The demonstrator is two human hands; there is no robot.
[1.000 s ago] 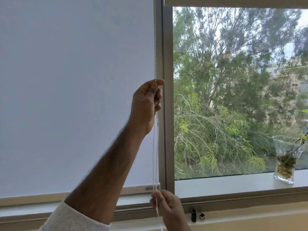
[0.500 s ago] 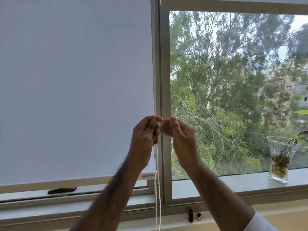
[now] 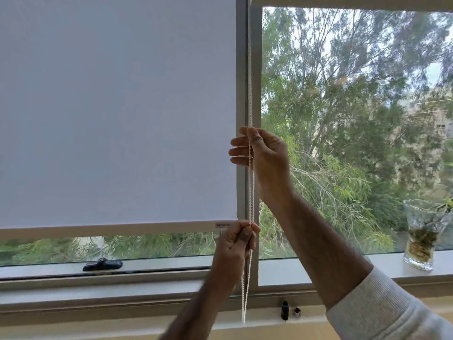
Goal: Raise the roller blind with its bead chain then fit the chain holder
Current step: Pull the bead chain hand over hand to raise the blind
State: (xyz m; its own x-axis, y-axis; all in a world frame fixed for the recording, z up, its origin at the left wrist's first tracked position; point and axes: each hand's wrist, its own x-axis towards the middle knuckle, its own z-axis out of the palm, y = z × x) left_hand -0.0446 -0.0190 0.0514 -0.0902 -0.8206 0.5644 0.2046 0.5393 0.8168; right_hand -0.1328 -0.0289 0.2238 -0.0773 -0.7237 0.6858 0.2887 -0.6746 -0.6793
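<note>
Both hands pinch the bead chain (image 3: 250,187) hand-over-hand: right hand (image 3: 263,153) above the blind's bottom rail (image 3: 110,228), left hand (image 3: 236,241) beside it, ready to alternate pulls.

Layout of the window, blind and chain

The roller blind (image 3: 117,111) covers the left pane; the bead chain (image 3: 250,69) hangs along the upright frame (image 3: 256,69) at its right edge. The right hand (image 3: 263,155) sits above the left hand (image 3: 236,244) on the chain. A glass vase (image 3: 421,234) stands on the sill (image 3: 318,268) far right; two small pieces (image 3: 289,312) lie below, right of the chain's loop.
</note>
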